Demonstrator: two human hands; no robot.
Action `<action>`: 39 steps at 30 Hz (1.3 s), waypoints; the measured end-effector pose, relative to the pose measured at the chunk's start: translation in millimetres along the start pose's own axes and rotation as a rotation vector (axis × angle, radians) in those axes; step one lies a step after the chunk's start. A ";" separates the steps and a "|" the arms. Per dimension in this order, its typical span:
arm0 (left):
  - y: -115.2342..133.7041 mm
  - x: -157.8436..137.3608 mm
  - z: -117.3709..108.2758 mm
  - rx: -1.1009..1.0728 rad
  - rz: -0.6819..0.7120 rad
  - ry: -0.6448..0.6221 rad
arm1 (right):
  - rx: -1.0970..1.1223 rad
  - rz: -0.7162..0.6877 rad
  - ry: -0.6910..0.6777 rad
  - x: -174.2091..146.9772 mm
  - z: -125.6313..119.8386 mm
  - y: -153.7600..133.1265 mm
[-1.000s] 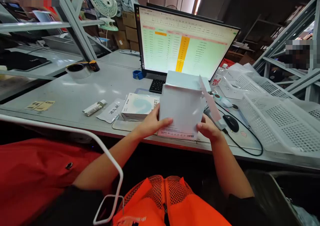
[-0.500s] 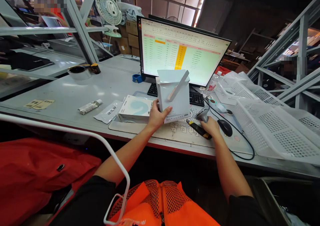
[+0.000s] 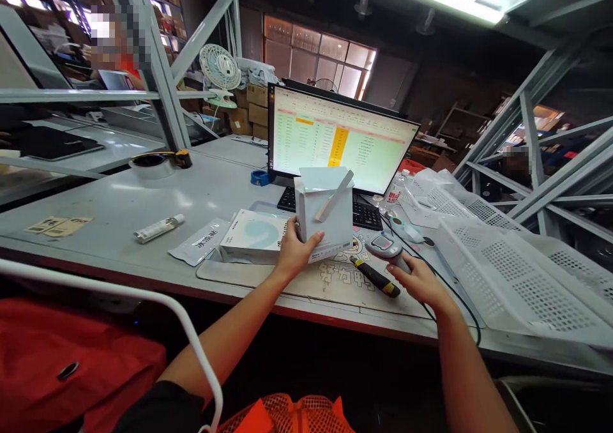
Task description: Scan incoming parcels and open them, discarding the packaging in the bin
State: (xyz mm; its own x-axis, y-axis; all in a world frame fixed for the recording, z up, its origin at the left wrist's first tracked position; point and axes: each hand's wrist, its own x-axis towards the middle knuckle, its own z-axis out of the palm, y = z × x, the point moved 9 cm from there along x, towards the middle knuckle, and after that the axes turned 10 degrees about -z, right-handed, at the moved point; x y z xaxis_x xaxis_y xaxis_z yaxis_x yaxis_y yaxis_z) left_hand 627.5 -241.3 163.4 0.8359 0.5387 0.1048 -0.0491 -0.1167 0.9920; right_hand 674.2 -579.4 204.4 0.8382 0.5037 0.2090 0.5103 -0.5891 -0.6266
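My left hand [image 3: 297,249] grips the lower left edge of a white carton [image 3: 330,225], thumb on its front face; the carton stands upright with its top flap raised. A second white box [image 3: 251,235] with a pale blue swirl lies just left of that hand. My right hand [image 3: 424,280] is closed around the handle of a grey barcode scanner [image 3: 385,246], its head pointing left toward the carton. Below the scanner, a black and yellow utility knife [image 3: 376,276] lies on the desk mat [image 3: 297,283].
Behind the carton stand a keyboard [image 3: 366,216] and a monitor [image 3: 306,133]. White perforated baskets [image 3: 507,280] line the right side. A silver tube [image 3: 159,228], a flat white sachet [image 3: 198,243] and a tape roll [image 3: 153,165] lie to the left. A white tube rail [image 3: 119,288] crosses the lower left.
The scanner has been raised off the mat in my right hand, and its head now faces the carton. The utility knife shows more fully. My view has tilted upward.
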 end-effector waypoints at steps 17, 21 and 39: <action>-1.0 -8.7 -16.5 0.032 0.046 0.031 | -0.020 -0.167 -0.100 -59.9 -18.4 -74.2; -1.1 -8.3 -8.7 0.015 0.019 -0.002 | -0.087 -0.176 -0.138 -62.7 -13.5 -83.2; -11.0 -79.8 4.3 -0.049 0.079 -0.550 | 0.154 -0.092 0.083 -15.8 33.6 10.3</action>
State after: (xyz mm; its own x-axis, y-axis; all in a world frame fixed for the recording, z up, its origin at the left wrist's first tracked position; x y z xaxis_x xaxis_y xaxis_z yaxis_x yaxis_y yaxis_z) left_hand 563.7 -286.6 143.8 0.9901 0.0140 0.1395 -0.1376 -0.0932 0.9861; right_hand 659.7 -572.1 169.4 0.8057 0.4933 0.3279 0.5554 -0.4365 -0.7078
